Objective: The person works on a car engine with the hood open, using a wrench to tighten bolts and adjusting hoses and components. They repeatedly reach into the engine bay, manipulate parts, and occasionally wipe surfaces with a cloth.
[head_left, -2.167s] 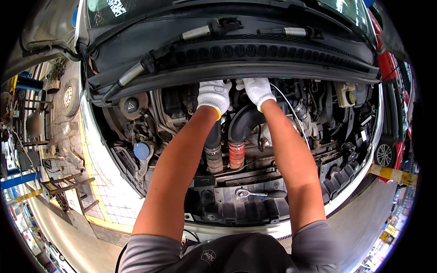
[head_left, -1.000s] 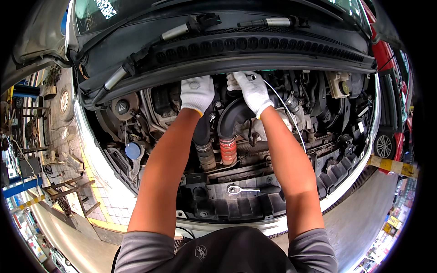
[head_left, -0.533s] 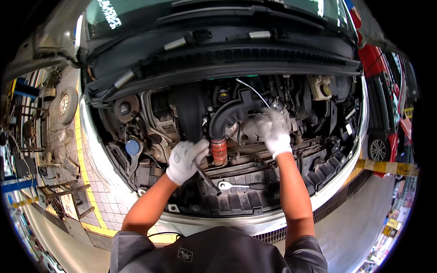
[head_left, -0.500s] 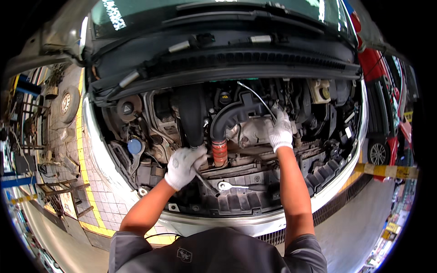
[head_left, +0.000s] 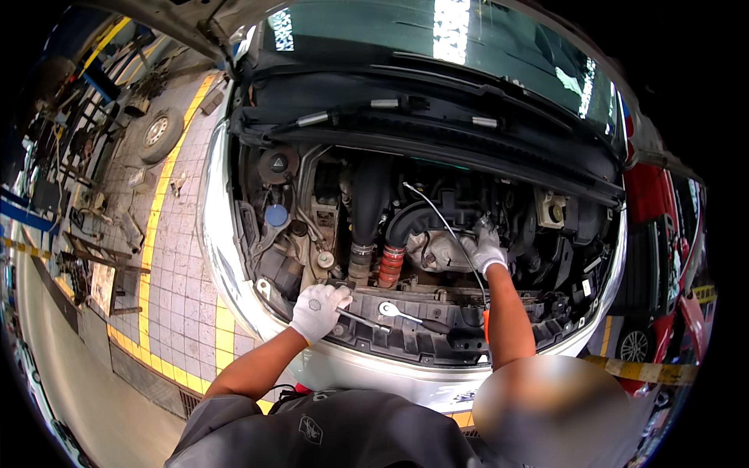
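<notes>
Above the dark front panel (head_left: 413,345) of a pale car (head_left: 359,376), the person's gloved left hand (head_left: 321,309) grasps a metal bar (head_left: 365,320), its free end slanting toward the panel just below a ratchet wrench (head_left: 390,310) that lies there. Whether the bar touches the panel cannot be told. Farther back, the gloved right hand (head_left: 489,246) reaches among parts of the engine (head_left: 438,253), to the right of a curved black pipe (head_left: 403,222); its fingertips are hard to make out, so whether they have hold of anything cannot be told. A thin cable (head_left: 434,206) slants across the engine, close beside that wrist.

Should the left hand's grip loosen, the bar might slip into a gap; a careless swing of it could knock the ratchet wrench off its resting place. The cable could snag if the right arm pulled back sharply.

A round black cap (head_left: 278,162) bears a pale triangle sign, and the shirt (head_left: 374,425) a small emblem (head_left: 310,428). No wording on either can be read
</notes>
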A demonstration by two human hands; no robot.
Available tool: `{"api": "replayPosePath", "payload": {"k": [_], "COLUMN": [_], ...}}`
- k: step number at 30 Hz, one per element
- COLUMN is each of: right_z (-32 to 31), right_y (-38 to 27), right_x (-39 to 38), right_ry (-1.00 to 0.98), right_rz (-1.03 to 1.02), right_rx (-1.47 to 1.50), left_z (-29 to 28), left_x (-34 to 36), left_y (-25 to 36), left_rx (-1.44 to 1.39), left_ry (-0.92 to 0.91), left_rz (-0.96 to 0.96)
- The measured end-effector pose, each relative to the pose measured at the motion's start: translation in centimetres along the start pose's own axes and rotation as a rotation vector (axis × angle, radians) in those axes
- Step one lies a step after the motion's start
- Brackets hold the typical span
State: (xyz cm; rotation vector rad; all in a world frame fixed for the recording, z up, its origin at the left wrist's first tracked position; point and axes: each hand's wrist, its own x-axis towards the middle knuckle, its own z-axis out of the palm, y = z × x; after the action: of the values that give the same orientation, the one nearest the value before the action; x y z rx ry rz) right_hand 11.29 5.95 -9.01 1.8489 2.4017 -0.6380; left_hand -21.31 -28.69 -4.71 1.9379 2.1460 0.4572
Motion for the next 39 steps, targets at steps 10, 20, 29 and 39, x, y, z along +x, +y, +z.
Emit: {"api": "replayPosePath", "payload": {"k": [10, 20, 29, 39], "right_z": [-1.7, -11.8, -10.6, -5.8], "right_y": [-2.3, -13.9, -14.6, -18.1], "right_x": [-2.2, 0.0, 6.6, 11.6], "right_ry": [0.002, -0.084, -0.509, -0.685], "right_rz": [-0.09, -0.244, 0.407, 0.706], "right_rx": [0.385, 0.101, 0.526, 1.02], "left_z": [-1.0, -0.9, -0.7, -0.2], "left_x": [-3.0, -2.8, -3.7, -3.5], "left_y": [0.2, 0.4, -0.3, -1.1], "left_rx": [-0.16, -0.16, -0.164, -0.249], "left_ry": [-0.09, -0.106, -0.052, 0.045], "left_rz": [-0.25, -0.287, -0.261, -0.181]}}
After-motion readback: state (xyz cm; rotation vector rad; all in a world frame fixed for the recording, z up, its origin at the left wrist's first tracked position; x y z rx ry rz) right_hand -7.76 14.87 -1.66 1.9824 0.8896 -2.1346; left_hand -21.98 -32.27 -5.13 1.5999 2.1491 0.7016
